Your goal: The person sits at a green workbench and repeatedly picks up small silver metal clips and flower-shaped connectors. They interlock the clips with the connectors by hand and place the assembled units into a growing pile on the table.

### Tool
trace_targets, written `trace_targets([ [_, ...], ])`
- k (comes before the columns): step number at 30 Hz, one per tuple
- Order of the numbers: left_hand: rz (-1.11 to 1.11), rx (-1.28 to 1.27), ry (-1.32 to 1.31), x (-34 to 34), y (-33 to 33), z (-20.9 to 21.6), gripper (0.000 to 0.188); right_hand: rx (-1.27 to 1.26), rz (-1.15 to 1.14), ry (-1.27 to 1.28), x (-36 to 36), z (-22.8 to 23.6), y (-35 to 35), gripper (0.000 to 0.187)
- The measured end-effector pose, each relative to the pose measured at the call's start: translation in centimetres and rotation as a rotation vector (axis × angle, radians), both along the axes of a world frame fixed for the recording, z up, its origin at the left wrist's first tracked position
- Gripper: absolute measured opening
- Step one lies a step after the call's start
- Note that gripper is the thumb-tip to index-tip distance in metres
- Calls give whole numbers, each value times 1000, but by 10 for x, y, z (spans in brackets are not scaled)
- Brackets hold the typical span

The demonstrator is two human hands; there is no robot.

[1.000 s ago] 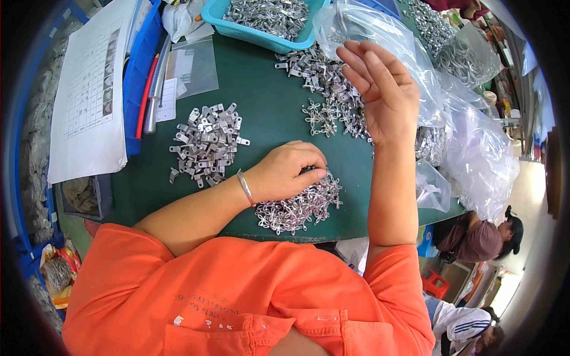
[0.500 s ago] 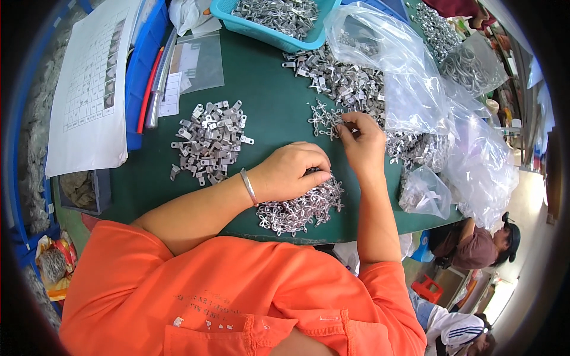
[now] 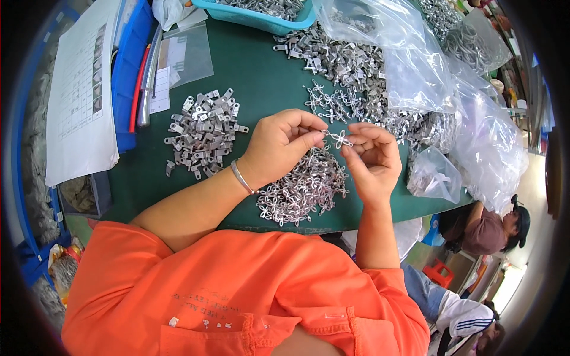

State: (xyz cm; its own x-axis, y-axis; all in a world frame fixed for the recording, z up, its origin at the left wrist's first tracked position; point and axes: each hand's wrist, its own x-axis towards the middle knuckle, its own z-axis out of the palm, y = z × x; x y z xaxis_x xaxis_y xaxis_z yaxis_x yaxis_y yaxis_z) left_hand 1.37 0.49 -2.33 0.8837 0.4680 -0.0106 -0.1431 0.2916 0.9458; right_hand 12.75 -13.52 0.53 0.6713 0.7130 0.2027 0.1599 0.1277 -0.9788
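Note:
My left hand (image 3: 284, 148), a silver bangle at its wrist, pinches a small looped metal piece between thumb and forefinger. Facing it, my right hand (image 3: 377, 163) holds a silvery flower-shaped metal link (image 3: 341, 139) by its edge. The two pieces meet or nearly meet; whether they are joined I cannot tell. Below the hands lies a heap of small looped metal links (image 3: 300, 193). Just beyond my fingers is a loose cluster of flower-shaped pieces (image 3: 331, 104). Left of my left hand sits a pile of bent metal tabs with holes (image 3: 205, 133).
A turquoise basket (image 3: 279, 25) of metal parts stands at the back. Clear plastic bags (image 3: 418, 77) cover a larger parts heap (image 3: 332, 59) at right. A blue bin (image 3: 127, 77), a red pen (image 3: 138, 89) and a printed sheet (image 3: 80, 101) lie left. Two people are at far right.
My right hand has come back from the flower-piece cluster with a link. My left hand has risen off the heap, and both hands now meet above it. The view has shifted slightly.

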Motion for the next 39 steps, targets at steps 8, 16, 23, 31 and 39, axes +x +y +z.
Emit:
trace_targets([
  [8, -53, -16, 40, -1, 1, 4, 14, -5, -79, 230, -1, 1, -6, 13],
  [16, -39, -9, -19, 1, 0, 0, 12, -68, -67, 363, 3, 2, -10, 11],
  [23, -93, 541, -19, 0, 5, -3, 8, -499, -191, -316, 24, -12, 8, 13],
  [31, -83, 658, -14, 1, 6, -5, 10, -604, -264, -566, 36, -32, 16, 14],
  [39, -40, 564, 13, 2, 5, -5, 18, -476, -295, -319, 30, -29, 12, 11],
])
